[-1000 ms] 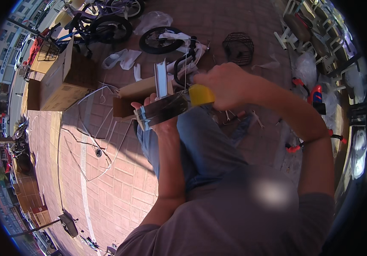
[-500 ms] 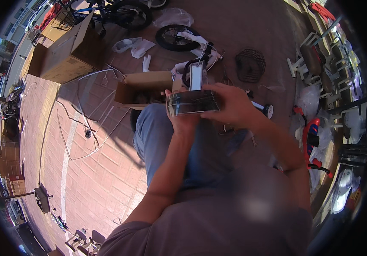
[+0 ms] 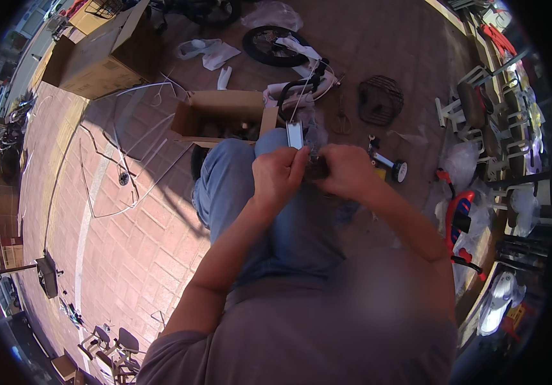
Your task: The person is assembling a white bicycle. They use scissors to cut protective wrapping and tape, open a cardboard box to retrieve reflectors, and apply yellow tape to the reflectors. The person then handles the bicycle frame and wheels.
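Above my lap, both hands are close together, around a dark package [image 3: 316,169] mostly hidden by the fingers. My left hand [image 3: 278,174] is closed, its thumb and curled fingers against the package's left side. From the right, my right hand [image 3: 348,171] has its fingers bent round the other side. Just beyond the left fingers is a flat white rectangular piece [image 3: 295,135] with a pale frame; whether it touches the hand I cannot tell. An open cardboard box [image 3: 224,101] stands past my knees, with dark items inside.
Beyond the box lie a wheel [image 3: 278,46], a white bicycle frame [image 3: 281,94] and a black wire basket [image 3: 380,100]. Far left stands a large open carton [image 3: 99,59]. Loose straps [image 3: 136,206] lie on the paving. A red-and-blue ride-on toy [image 3: 460,215] is at right.
The dark package was held up broadside with clear film showing; now it is lower and mostly covered by my hands. My left hand has turned from supporting beneath to a closed grip.
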The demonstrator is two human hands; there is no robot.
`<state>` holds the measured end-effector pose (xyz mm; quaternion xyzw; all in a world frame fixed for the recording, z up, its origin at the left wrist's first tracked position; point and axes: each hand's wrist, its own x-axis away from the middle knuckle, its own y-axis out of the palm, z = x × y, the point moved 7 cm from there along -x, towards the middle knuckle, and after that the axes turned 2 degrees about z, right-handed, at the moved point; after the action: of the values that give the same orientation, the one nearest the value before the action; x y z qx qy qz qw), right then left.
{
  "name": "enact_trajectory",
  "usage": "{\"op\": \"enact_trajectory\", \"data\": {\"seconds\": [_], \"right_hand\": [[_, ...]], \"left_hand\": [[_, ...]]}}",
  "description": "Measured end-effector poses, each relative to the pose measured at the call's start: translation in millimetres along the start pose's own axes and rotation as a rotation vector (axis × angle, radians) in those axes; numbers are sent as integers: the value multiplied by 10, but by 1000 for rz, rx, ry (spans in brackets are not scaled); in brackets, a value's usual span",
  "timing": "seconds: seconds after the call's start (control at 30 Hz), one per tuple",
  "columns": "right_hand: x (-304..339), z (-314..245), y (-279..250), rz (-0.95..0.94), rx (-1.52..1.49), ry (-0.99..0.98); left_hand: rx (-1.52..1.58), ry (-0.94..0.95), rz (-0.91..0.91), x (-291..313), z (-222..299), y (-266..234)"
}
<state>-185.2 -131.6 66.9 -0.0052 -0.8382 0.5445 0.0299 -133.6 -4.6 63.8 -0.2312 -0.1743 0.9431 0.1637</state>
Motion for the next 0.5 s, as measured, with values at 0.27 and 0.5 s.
{"op": "enact_trajectory", "data": {"seconds": [0.27,0.5], "right_hand": [[-8,-23,51,-39,68,85],[9,-166,131,-105,95,55]], "left_hand": [[-169,-4,-56,-246,177,-331],[-333,143,-305,-60,287,-33]]}}
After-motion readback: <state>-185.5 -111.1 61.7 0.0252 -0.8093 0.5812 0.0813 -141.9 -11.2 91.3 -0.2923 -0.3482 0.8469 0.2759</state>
